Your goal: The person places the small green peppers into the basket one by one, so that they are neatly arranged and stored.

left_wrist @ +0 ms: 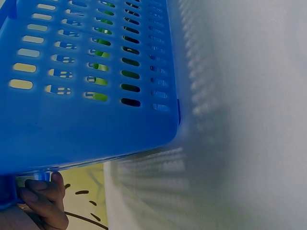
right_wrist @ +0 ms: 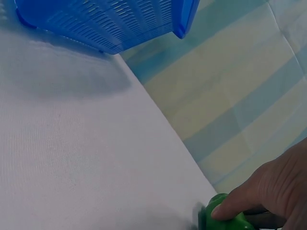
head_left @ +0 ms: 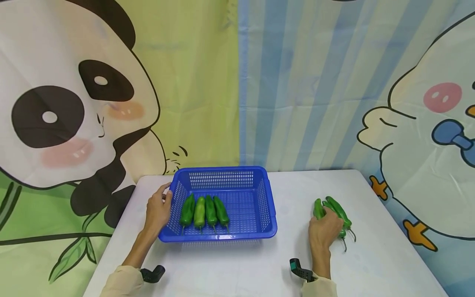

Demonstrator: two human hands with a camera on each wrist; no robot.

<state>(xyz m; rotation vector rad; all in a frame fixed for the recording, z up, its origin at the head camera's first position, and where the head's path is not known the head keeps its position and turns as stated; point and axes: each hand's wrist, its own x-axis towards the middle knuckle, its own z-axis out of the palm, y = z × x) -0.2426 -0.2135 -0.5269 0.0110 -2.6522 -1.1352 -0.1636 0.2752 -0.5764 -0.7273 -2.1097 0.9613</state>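
Observation:
A blue plastic basket (head_left: pixel 237 236) with slotted walls holds several green peppers (head_left: pixel 210 211) in a row, stems toward the person. My left hand (head_left: pixel 157 210) grips the basket's left rim; its curled fingers (left_wrist: pixel 45 199) show at the rim in the left wrist view. On the table to the right, my right hand (head_left: pixel 325 231) pinches a green pepper (head_left: pixel 318 208) between thumb and fingers. That pepper (right_wrist: pixel 218 215) also shows under the thumb in the right wrist view. Right beside this hand lie other green peppers (head_left: pixel 339 210), partly covered by it.
Everything stands on a white table (head_left: pixel 237 272). Behind it hangs a curtain (head_left: pixel 297 82) printed with a panda and a white bird. White tabletop separates the basket from the right-hand peppers. Each wrist wears a black device (head_left: pixel 153 274).

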